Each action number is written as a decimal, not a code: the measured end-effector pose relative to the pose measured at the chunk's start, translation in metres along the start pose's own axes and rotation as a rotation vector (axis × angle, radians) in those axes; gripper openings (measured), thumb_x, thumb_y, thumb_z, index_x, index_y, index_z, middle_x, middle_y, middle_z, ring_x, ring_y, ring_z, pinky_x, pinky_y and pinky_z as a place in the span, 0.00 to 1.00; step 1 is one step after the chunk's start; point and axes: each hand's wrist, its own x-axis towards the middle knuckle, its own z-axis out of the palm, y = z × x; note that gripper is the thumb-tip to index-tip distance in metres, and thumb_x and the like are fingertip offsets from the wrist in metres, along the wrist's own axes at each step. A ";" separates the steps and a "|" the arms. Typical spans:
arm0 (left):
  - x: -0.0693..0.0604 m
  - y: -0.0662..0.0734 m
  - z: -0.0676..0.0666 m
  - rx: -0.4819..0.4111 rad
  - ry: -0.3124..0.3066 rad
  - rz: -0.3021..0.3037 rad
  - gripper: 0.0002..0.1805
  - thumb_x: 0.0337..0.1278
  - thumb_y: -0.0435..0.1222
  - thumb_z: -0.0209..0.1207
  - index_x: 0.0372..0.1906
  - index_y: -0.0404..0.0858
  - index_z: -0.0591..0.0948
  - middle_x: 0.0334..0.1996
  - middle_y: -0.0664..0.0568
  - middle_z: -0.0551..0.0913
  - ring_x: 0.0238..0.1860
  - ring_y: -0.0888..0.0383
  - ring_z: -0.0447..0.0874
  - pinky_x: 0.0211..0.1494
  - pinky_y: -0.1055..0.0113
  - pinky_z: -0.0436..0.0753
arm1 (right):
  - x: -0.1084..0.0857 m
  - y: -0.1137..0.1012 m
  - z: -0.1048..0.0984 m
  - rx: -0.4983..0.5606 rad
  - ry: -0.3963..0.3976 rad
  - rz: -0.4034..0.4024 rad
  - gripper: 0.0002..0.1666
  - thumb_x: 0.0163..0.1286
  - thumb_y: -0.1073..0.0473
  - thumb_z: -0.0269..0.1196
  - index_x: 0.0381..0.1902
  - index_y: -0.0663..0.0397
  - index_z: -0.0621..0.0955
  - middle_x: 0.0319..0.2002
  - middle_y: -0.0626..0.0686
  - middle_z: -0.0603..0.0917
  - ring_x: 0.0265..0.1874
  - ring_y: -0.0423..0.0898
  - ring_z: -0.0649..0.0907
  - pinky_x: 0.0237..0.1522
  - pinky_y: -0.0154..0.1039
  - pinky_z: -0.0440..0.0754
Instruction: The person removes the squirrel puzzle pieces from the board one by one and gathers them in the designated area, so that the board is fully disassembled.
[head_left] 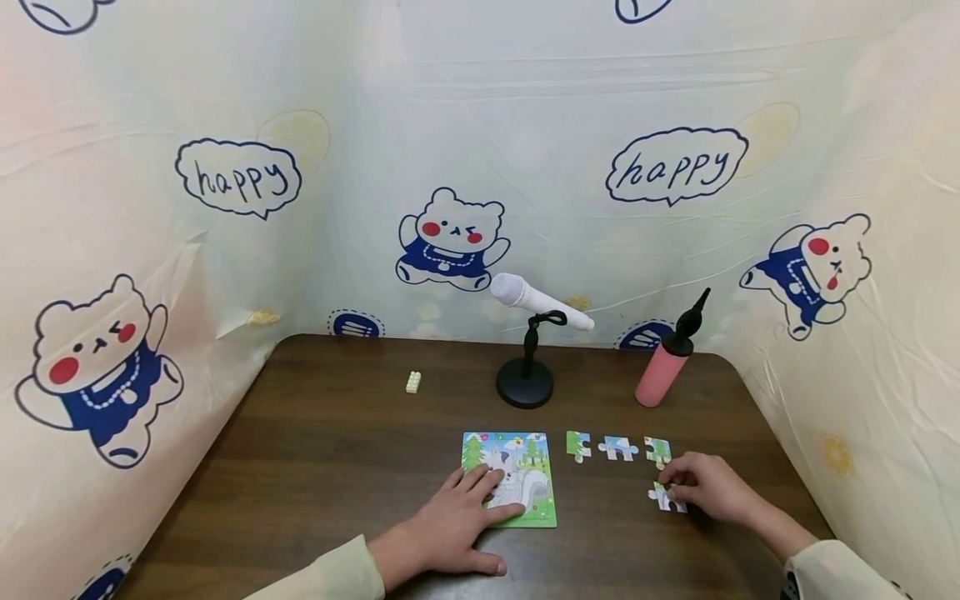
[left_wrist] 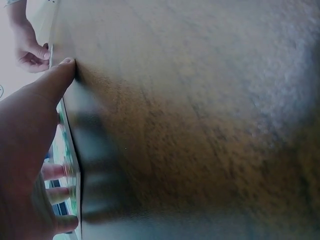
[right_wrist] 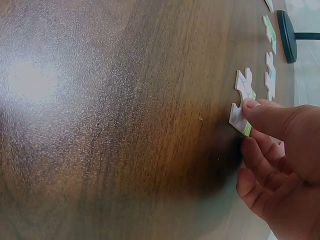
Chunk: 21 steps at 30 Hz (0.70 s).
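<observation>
My left hand lies with fingers spread on the lower left part of a puzzle board, which shows a pale squirrel among green trees. Its thumb reaches past the lower edge onto the table. To the right, my right hand pinches a puzzle piece between thumb and fingers, low over the tabletop or touching it; I cannot tell which. Part of that piece is hidden by the thumb. Behind it, a green corner piece, a blue piece and another green piece lie in a row.
A white microphone rests on a black stand behind the board. Right of it stands a pink balloon pump with a black nozzle. A small cream toy brick lies at the back left. Printed cloth surrounds the brown table.
</observation>
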 end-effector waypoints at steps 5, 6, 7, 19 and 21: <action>0.000 0.001 -0.002 -0.003 -0.002 0.004 0.41 0.61 0.76 0.47 0.78 0.70 0.61 0.79 0.45 0.59 0.78 0.40 0.59 0.70 0.33 0.67 | -0.001 -0.001 0.001 0.007 0.005 0.020 0.06 0.63 0.61 0.73 0.39 0.48 0.88 0.32 0.42 0.80 0.29 0.32 0.76 0.31 0.33 0.76; 0.000 0.001 -0.002 -0.006 0.000 0.006 0.41 0.61 0.76 0.47 0.78 0.70 0.61 0.79 0.45 0.59 0.78 0.40 0.59 0.69 0.32 0.67 | -0.002 -0.001 0.001 0.007 0.005 0.027 0.06 0.63 0.61 0.73 0.39 0.48 0.88 0.32 0.42 0.80 0.29 0.32 0.76 0.31 0.33 0.76; 0.000 0.001 -0.002 -0.016 -0.004 0.004 0.41 0.61 0.75 0.47 0.78 0.70 0.61 0.79 0.45 0.59 0.78 0.40 0.58 0.70 0.32 0.66 | -0.002 -0.001 0.001 0.006 0.006 0.032 0.06 0.63 0.61 0.73 0.39 0.48 0.88 0.32 0.43 0.80 0.29 0.32 0.76 0.31 0.33 0.76; -0.002 0.001 0.003 -0.074 0.000 -0.002 0.41 0.62 0.75 0.47 0.78 0.70 0.60 0.81 0.45 0.57 0.79 0.39 0.56 0.71 0.29 0.61 | -0.003 0.001 0.000 0.019 0.010 0.053 0.07 0.64 0.58 0.73 0.40 0.49 0.88 0.34 0.43 0.82 0.30 0.32 0.76 0.31 0.33 0.77; -0.003 0.000 0.004 -0.073 0.017 0.002 0.41 0.62 0.74 0.47 0.79 0.69 0.61 0.81 0.44 0.57 0.79 0.39 0.56 0.71 0.29 0.61 | -0.001 -0.001 -0.002 0.016 0.011 0.046 0.07 0.64 0.58 0.73 0.40 0.49 0.88 0.34 0.43 0.82 0.30 0.32 0.76 0.32 0.33 0.77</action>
